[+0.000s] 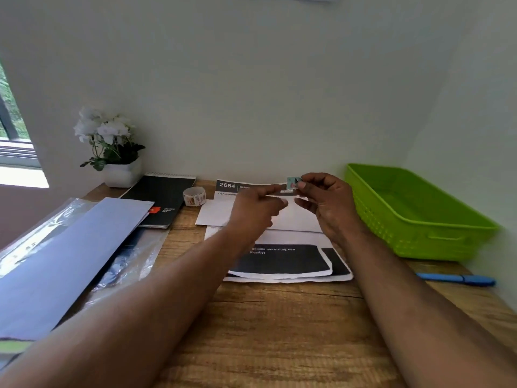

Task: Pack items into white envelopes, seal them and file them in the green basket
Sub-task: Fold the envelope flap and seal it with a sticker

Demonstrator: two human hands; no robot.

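Up above the middle of the desk [279,317], right hand [326,204] pinching a small sticker [293,182] between thumb and forefinger, other fingers loosely curled. Left hand [256,210] just beside it, blurred, fingers bent toward the sticker; cannot tell whether touching it. Beneath both hands, white envelope [296,217] lying flat on printed sheets [282,261] near the back edge. Green basket [414,211] at the right edge against the wall, blue pen [456,279] just in front of it. Roll of tape [194,196] near the back, black notepad [161,200] and potted flowers [112,147] at the back left corner, plastic sleeves with a pale folder [64,256] along the left edge.
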